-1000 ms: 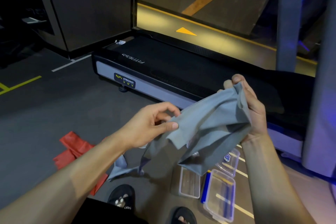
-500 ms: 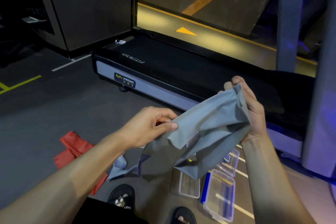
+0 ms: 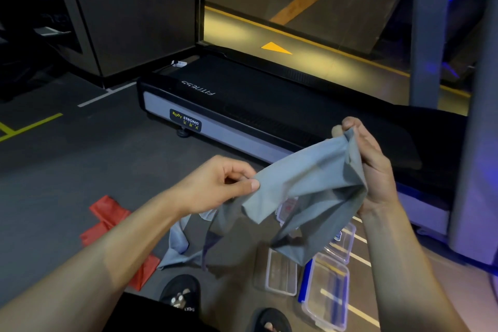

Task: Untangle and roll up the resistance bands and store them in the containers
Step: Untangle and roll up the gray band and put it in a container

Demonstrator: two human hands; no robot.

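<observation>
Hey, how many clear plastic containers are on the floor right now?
3 show: one small container below the gray band, one larger container right of it, one farther container partly behind the band. More may be hidden.

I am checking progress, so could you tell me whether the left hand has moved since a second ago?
Hardly: the left hand still pinches the grey resistance band at the same spot below the treadmill's label.
</observation>
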